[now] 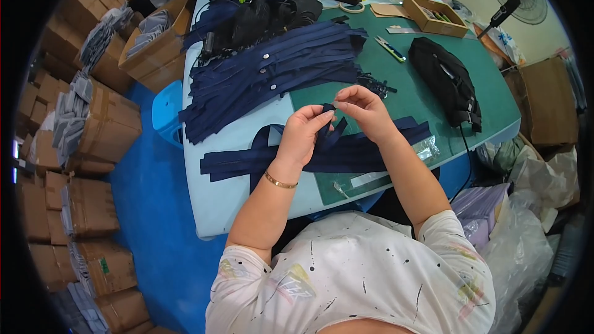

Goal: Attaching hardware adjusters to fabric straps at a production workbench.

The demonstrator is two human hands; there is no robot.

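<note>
Both hands pinch 1 navy fabric strap (328, 125) above the pale table (204, 204): the left hand (301, 136) grips its body, the right hand (365, 109) nips the tip, seemingly to keep it taut. More flat, soft straps (272, 74) lie stacked beyond, by a green cutting mat (408, 93).

One view only, and it is riding on the person's head, looking steeply down over the chest at the hands (334, 125), which are sitting close and near centre. The worktop (223, 210) is stretching away toward the top of the frame. The fisheye is bending straight edges near the rim, pulling in the stacked boxes (93, 204) at left and bags (526, 235) at right.
</note>
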